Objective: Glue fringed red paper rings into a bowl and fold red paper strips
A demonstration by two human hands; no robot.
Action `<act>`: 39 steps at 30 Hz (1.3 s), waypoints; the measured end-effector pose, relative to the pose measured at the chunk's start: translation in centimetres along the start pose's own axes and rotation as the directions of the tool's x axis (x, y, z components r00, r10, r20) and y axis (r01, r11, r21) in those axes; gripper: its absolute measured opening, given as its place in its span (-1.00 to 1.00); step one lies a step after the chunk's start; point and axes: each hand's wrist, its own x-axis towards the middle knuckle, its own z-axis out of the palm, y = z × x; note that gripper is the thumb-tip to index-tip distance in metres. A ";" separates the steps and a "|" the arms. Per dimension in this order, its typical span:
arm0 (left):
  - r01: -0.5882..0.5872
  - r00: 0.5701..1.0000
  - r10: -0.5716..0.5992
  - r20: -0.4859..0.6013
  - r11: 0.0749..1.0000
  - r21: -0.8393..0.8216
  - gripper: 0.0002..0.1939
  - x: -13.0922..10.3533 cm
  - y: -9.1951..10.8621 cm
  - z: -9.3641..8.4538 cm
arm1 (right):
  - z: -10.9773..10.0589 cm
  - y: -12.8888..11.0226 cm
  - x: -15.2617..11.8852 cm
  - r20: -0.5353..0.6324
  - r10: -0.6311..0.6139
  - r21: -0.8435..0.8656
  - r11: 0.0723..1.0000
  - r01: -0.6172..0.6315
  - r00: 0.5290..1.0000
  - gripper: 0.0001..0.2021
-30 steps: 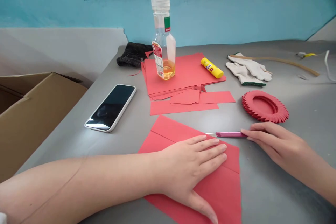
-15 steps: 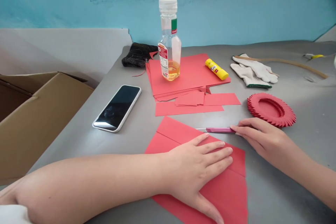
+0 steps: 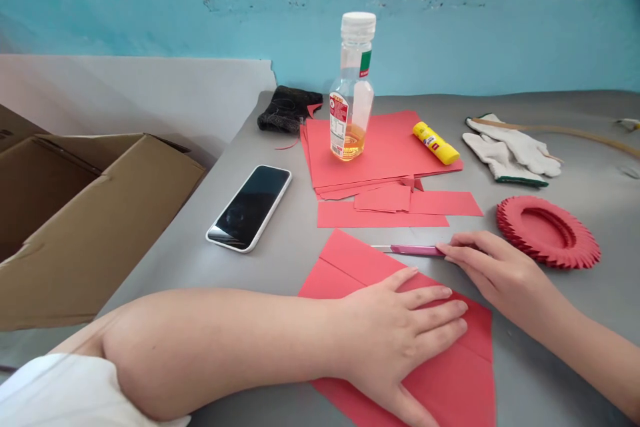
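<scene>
My left hand (image 3: 405, 333) lies flat with spread fingers on a large red sheet (image 3: 450, 380), which has a line across its upper part. At the sheet's upper right side, my right hand (image 3: 490, 263) pinches the end of a pink cutter knife (image 3: 413, 250). The knife's thin blade points left, close to the sheet's upper edge. Beyond it lie red paper strips (image 3: 370, 215) and a stack of red sheets (image 3: 380, 167). A ring of folded red paper (image 3: 550, 232) sits just beyond my right hand.
A bottle (image 3: 351, 93) with amber liquid and a yellow glue stick (image 3: 436, 143) rest on the stack. A phone (image 3: 250, 207) lies left, white gloves (image 3: 510, 150) back right, black cloth (image 3: 287, 109) at the back. A cardboard box (image 3: 100, 227) stands beyond the table's left edge.
The whole view has shifted, so things appear further right and slightly lower. Both hands keep the same hold: the left flat on the sheet, the right on the knife.
</scene>
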 end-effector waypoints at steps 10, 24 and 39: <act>-0.018 1.000 0.018 -0.006 0.998 0.067 -0.18 -0.1 -0.3 0.3 | 0.6 0.2 0.9 -0.033 -0.052 -0.017 0.999 0.052 0.998 -0.76; -0.044 0.999 0.045 -0.003 0.987 0.154 -0.27 -0.1 -0.4 0.2 | 1.9 -0.3 2.4 -0.098 -0.078 -0.041 0.996 0.074 0.992 -0.76; 0.018 0.999 -0.017 -0.040 1.000 0.025 -0.16 -0.1 0.4 0.4 | 2.3 -0.5 2.9 -0.107 -0.156 -0.137 0.980 0.141 0.982 -0.76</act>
